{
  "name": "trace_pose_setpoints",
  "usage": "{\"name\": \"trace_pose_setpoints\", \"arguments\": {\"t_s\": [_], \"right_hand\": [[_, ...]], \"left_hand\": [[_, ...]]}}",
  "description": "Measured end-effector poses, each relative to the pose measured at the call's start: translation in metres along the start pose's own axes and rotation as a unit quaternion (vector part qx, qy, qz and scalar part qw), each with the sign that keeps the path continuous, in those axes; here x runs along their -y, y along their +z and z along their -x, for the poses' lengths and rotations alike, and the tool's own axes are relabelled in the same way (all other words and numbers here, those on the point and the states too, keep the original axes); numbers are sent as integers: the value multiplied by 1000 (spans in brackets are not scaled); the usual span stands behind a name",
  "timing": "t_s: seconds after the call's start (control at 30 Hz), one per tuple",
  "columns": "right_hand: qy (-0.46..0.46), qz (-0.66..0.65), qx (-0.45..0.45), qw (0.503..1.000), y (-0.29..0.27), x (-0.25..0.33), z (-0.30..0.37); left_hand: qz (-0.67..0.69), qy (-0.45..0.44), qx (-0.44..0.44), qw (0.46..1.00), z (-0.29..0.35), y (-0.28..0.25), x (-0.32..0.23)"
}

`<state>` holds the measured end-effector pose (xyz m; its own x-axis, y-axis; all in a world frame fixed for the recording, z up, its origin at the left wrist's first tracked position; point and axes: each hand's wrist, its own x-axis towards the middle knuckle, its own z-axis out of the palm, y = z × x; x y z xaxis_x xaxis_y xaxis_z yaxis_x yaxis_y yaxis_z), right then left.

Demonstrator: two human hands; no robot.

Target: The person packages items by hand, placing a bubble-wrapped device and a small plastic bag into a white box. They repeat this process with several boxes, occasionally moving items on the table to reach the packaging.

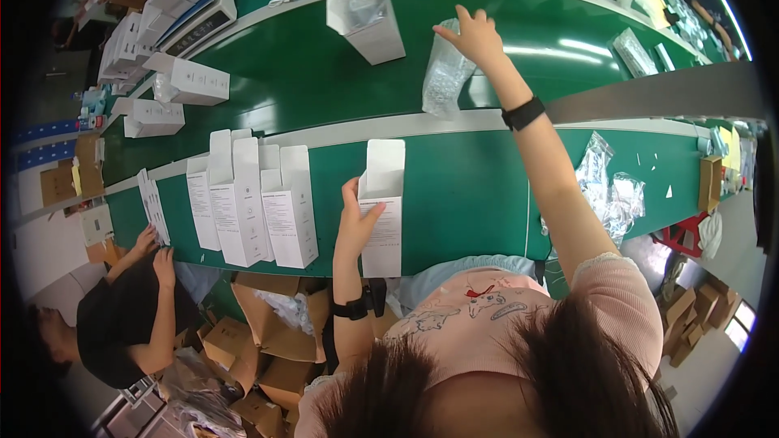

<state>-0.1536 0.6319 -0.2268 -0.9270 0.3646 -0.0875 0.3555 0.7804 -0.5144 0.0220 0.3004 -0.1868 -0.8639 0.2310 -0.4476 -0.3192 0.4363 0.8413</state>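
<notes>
My left hand (pixel 354 227) is closed around the side of a tall white carton (pixel 383 235), which stands at the table's near edge with its top flap up. Reaching far across, my right hand (pixel 479 38) has its fingers spread at the upper end of a clear bubble-wrap pouch (pixel 445 81). The pouch lies on the green conveyor belt (pixel 284 65); what it contains cannot be made out. Left of my left hand, several similar white cartons (pixel 290 227) stand in a group with their flaps raised.
An open white carton (pixel 375 32) with a clear wrapped item sits on the belt, and two more cartons (pixel 195 81) lie farther left. Crumpled clear bags (pixel 621 199) rest at right. A metal post (pixel 649 97) crosses there. A co-worker (pixel 122 316) handles flat card at left.
</notes>
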Motion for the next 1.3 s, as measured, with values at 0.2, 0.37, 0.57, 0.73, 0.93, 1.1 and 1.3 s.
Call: {"name": "trace_pose_setpoints", "arguments": {"t_s": [0.2,0.37,0.57,0.73,0.93,1.1,1.3], "right_hand": [[98,36,98,990,37,-10,3],[46,-354,35,933,15,-8,29],[107,-820,33,561,-79,32,117],[14,-770,-173,615,-73,96,178],[-271,-458,-179,827,-53,97,221],[-366,-192,-101,905,-63,65,242],[-199,-207,-210,935,-105,-54,266]], "left_hand": [[73,145,-10,987,7,30,-78],[-184,300,-59,934,5,33,-87],[-76,272,-169,944,19,44,-66],[-60,237,-209,947,24,72,-56],[-19,325,-252,911,29,86,-48],[-31,348,-226,910,35,87,-41],[36,468,-200,860,39,81,-85]]}}
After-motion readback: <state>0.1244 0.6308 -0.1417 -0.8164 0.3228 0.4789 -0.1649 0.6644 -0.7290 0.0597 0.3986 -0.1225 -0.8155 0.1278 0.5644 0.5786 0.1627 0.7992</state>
